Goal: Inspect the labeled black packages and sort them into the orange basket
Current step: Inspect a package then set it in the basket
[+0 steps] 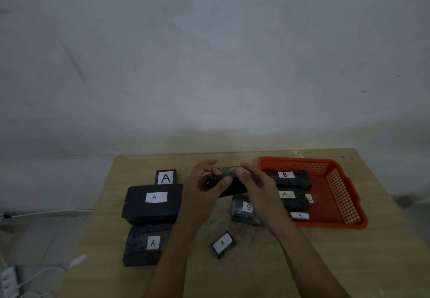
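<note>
Both hands hold one black package (229,182) above the middle of the table; no label shows on it. My left hand (204,188) grips its left end, and my right hand (254,185) pinches its right end. The orange basket (337,188) stands at the right and holds a package marked B (288,178), one marked A (293,198) and a small one marked A (300,215). On the table lie packages marked A (166,177) (153,202) (145,244) (222,243), and one marked B (243,209) under my right wrist.
The wooden table (256,269) stands against a pale wall. White cables and a power strip (8,279) lie on the floor at the left. The basket sits close to the table's right edge.
</note>
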